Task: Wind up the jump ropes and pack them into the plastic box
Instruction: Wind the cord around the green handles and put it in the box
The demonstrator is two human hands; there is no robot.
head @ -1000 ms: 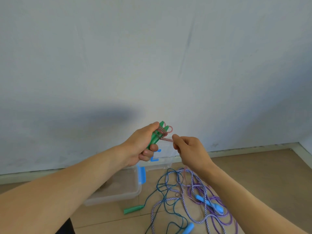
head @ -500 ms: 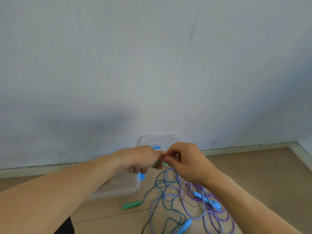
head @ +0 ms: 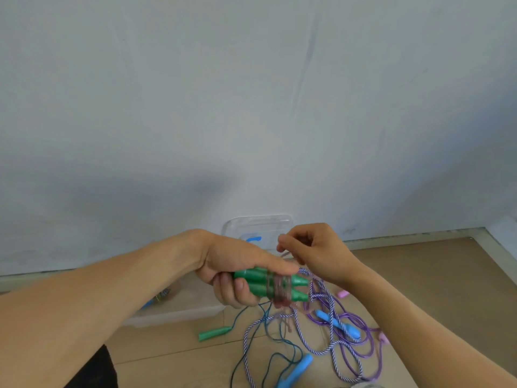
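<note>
Left hand (head: 232,271) grips the green handles (head: 270,284) side by side as a spool; right hand (head: 316,253) fingers pinch the pinkish rope (head: 279,287), likely to keep it taut for winding.

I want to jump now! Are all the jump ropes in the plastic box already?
No, blue-handled ropes lie tangled on the floor beside the plastic box.
</note>
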